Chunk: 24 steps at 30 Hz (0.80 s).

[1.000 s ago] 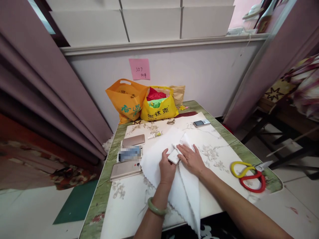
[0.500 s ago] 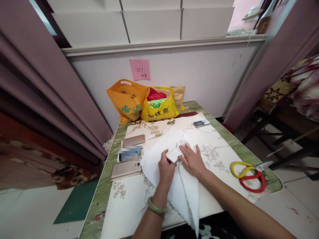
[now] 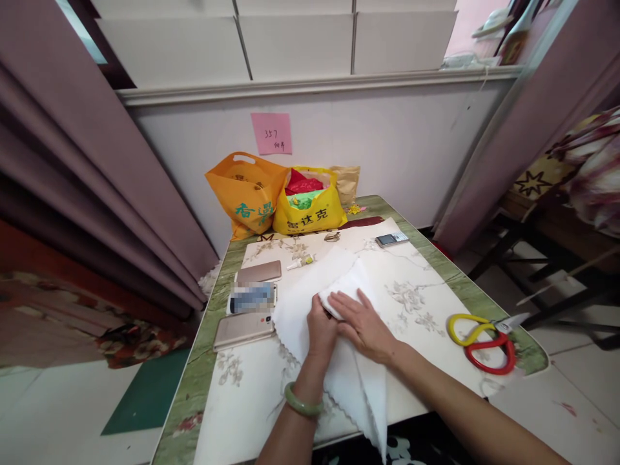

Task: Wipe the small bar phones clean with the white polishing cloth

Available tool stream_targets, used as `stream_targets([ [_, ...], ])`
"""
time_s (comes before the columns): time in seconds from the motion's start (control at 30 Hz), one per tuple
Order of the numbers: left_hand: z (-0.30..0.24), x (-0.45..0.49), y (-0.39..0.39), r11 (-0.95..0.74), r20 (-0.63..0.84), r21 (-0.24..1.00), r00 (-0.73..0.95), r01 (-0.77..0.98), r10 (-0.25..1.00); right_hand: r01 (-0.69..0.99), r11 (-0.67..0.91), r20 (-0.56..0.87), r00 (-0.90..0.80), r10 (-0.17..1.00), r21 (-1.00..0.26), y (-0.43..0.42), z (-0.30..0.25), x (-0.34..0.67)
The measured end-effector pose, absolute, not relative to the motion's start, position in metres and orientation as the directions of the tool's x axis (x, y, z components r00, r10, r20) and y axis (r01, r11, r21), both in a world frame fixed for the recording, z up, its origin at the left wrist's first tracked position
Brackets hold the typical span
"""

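Note:
A white cloth (image 3: 310,303) with a zigzag edge lies spread on the table and hangs over the near edge. My left hand (image 3: 322,329), with a green bangle on the wrist, is closed on a small white object that a fold of the cloth now covers. My right hand (image 3: 361,323) lies flat, fingers stretched, pressing that fold over the left hand's fingers.
Three phones (image 3: 247,300) lie left of the cloth, a small tube (image 3: 300,263) behind it. Yellow and red scissors (image 3: 479,339) sit at the right edge. A grey phone (image 3: 392,239), orange bag (image 3: 247,194) and yellow bag (image 3: 310,203) stand at the back.
The cloth's fold was pulled left over the small white object, hiding it. My right hand slid left with it. My left hand stayed in place.

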<state>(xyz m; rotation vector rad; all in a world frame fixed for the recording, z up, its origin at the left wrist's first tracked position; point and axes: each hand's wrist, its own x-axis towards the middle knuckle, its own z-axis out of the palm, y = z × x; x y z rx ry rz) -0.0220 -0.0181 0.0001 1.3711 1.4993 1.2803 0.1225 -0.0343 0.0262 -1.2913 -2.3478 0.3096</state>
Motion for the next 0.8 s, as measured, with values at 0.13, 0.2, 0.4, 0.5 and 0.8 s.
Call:
stream_targets([
  [0.13, 0.0, -0.022, -0.018, -0.054, 0.087, 0.973, -0.138, 0.224, 0.987, 0.748, 0.519, 0.257, -0.451, 0.855, -0.414, -0.029, 0.02, 0.124],
  [0.2, -0.002, -0.021, -0.018, -0.016, 0.027, 0.993, -0.097, 0.118, 0.995, 0.821, 0.392, 0.239, -0.317, 0.918, -0.416, -0.02, 0.012, 0.129],
  [0.4, 0.001, -0.024, -0.022, -0.017, 0.019, 0.994, 0.021, -0.112, 1.0, 0.857, 0.263, 0.271, -0.152, 0.95, -0.442, -0.009, -0.003, 0.137],
  [0.5, 0.007, -0.027, -0.025, -0.019, 0.029, 0.984, 0.05, -0.179, 0.998, 0.818, 0.262, 0.296, -0.119, 0.948, -0.512, -0.01, -0.006, 0.139],
  [0.8, -0.004, -0.025, -0.023, -0.07, 0.073, 0.996, -0.043, 0.06, 0.996, 0.618, 0.219, 0.364, 0.118, 0.924, -0.755, -0.011, -0.002, 0.149],
])
